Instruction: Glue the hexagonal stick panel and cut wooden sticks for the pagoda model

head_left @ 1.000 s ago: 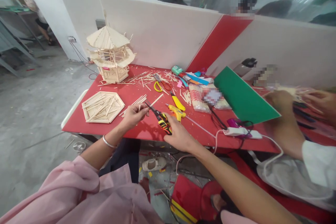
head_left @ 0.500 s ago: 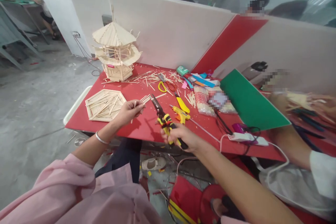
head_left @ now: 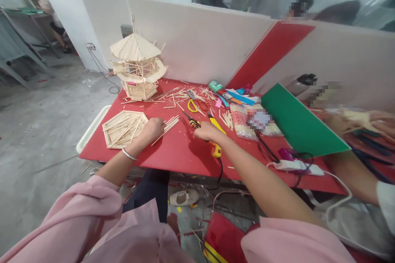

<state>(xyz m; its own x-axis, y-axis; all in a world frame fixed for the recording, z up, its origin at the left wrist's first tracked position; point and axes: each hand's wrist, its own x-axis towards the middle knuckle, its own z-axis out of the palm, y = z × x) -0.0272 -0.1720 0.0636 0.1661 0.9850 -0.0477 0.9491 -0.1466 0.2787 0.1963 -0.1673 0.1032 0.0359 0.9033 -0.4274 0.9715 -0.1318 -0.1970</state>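
My left hand [head_left: 151, 128] rests on the red table [head_left: 182, 154] with its fingers curled at the near end of a loose bundle of thin wooden sticks [head_left: 169, 124]. Whether it grips one is hidden. My right hand [head_left: 206, 131] is closed on the handles of the black, yellow and red pliers [head_left: 190, 120], whose tip lies low on the table and points away. A yellow glue gun [head_left: 216, 148] lies under my right wrist. A flat hexagonal stick panel [head_left: 122, 127] sits just left of my left hand.
A stick-built pagoda model [head_left: 135, 68] stands at the back left. Yellow scissors [head_left: 193, 105], packs of sticks [head_left: 243, 117], a green board [head_left: 296, 121] and a power strip [head_left: 296, 166] lie to the right. A co-worker's hands [head_left: 354, 121] work at the far right.
Both hands have gone down and forward to the table. The left hand went from holding a short stick in the air to the stick bundle; the right hand lowered the pliers onto the table.
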